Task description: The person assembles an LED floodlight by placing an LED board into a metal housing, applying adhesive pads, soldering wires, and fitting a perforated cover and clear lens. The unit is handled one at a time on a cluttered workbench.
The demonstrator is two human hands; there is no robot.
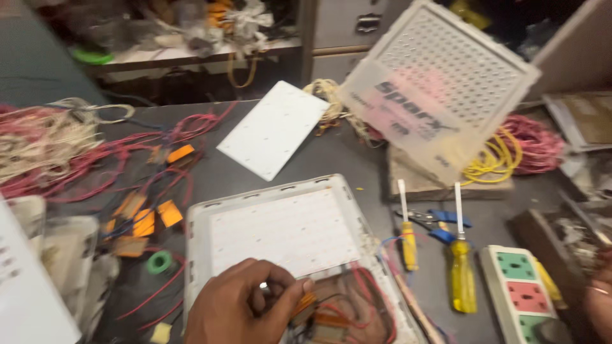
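White plastic forms the shallow lamp housing (280,229) lying flat on the grey workbench (357,159), directly ahead of the person. Its long axis runs from the near edge away toward the back shelf, tilted slightly to the right. A pale panel fills the far part of the housing; the near right corner is open and holds red wires (357,306) and an orange component (305,304).

The left hand (245,306) rests on the housing's near edge, fingers curled and pinched around a small item at that wiring corner; the item itself cannot be identified. The right hand (600,299) shows only at the right frame edge, beside a white socket strip (519,293); its grip cannot be told. The left hand is clearly the nearer to the wiring.

Just right of the housing lie two yellow-handled screwdrivers (462,271), shafts pointing away. Further back, a white perforated cover (446,83) bearing a dark printed label is tilted above the bench, blurred. A plain white rectangular board (274,127) lies flat behind the housing. Orange tabs (143,220) on red leads lie to the left.
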